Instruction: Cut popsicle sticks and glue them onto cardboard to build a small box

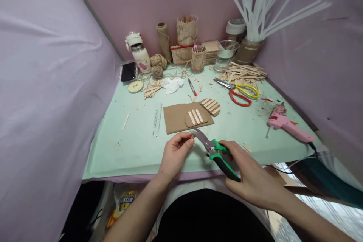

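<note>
My right hand (246, 170) is wrapped round the green and black handles of pruning shears (217, 151), whose curved blades point up and left. Close to the blade tips, my left hand (177, 151) pinches a small piece, mostly hidden by the fingers; it looks like the end of a wooden craft stick. Just beyond the hands lies a brown cardboard sheet (174, 117). On it rests a rounded cardboard piece with three pale sticks (195, 117). A second rounded cardboard piece with several sticks (210, 106) overlaps the sheet's upper right corner.
A clear ruler (157, 121) lies left of the cardboard. To the right are scissors (238, 89), a pink glue gun (289, 123) and a pile of wooden sticks (242, 72). A bottle (138, 53), twine balls (158, 61) and a water cup (225, 56) stand along the back.
</note>
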Motion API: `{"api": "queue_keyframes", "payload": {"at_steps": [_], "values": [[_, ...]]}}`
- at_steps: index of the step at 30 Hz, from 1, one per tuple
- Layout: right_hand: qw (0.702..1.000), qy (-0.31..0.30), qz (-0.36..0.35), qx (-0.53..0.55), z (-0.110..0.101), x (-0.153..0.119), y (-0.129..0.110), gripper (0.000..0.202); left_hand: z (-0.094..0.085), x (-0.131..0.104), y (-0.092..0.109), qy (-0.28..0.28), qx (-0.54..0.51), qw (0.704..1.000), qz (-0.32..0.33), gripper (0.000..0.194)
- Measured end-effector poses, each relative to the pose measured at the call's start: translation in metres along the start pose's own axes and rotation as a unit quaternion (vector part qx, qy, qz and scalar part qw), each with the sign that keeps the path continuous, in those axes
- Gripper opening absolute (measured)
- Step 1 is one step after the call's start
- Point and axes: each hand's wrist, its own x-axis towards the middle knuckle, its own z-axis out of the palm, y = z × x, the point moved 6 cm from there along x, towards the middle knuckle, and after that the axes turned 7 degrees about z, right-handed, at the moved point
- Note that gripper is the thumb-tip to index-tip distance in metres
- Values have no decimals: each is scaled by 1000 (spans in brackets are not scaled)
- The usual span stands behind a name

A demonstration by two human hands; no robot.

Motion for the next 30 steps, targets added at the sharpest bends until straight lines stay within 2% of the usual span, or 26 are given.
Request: {"api": "queue_keyframes", "payload": {"at_steps": [3, 9, 22, 28, 30], "values": [[999, -8, -21, -25, 5, -1, 0, 66, 0, 1, -1, -5, -9, 1000, 3, 13], [996, 17, -62, -69, 2, -2, -2, 67, -1, 1, -1, -26, 5, 1000, 7, 9], [995, 3, -75, -62, 5, -3, -2, 68, 0, 2, 6, -61, 71, 995, 25, 13], [999, -13, -37, -11, 2, -6, 2, 61, 0, 3, 8, -47, 67, 996, 22, 7], [999, 27, 2, 23, -9, -2, 9, 60, 1, 4, 7, -31, 48, 998, 9, 7]]}}
